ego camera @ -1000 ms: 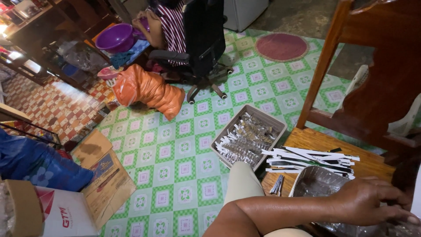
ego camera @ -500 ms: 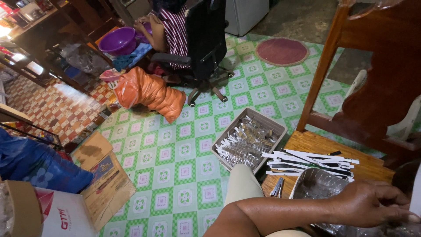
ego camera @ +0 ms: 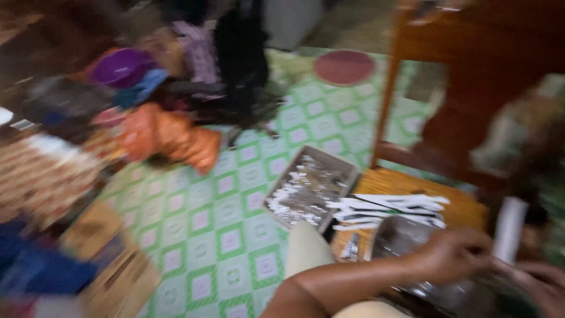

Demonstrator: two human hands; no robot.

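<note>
Left hand (ego camera: 456, 259) curled onto crinkled clear plastic bag (ego camera: 412, 235), grip unclear through blur, right hand (ego camera: 538, 285) likewise

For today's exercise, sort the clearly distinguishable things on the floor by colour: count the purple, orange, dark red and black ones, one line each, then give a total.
Purple: 1, the basin
Orange: 1, the sack
Dark red: 1, the round mat
Black: 1, the office chair
Total: 4
</note>
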